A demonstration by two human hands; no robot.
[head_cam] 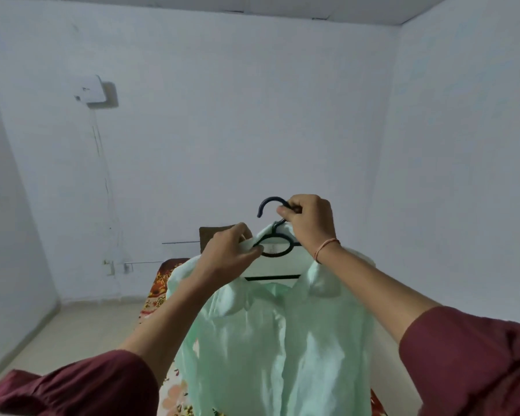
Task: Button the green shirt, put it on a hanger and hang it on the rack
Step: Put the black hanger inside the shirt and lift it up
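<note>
The right hand (308, 223) is closed around the neck of the black hanger (275, 235), just below its hook, which curves up and to the left above the fingers. A thin orange thread circles that wrist. The left hand (228, 253) pinches the left side of the collar of the green shirt (270, 334) against the hanger's shoulder arm, fingers pressed together on the cloth. The shirt hangs on the hanger, held up in the air in front of the person, its front placket closed down the middle and its collar spread open around the hanger's lower bar. Both forearms reach up from maroon sleeves (81, 385). Below and behind the shirt lies a bed (159, 283) with a floral cover, its far end near the pale wall (252, 115).
</note>
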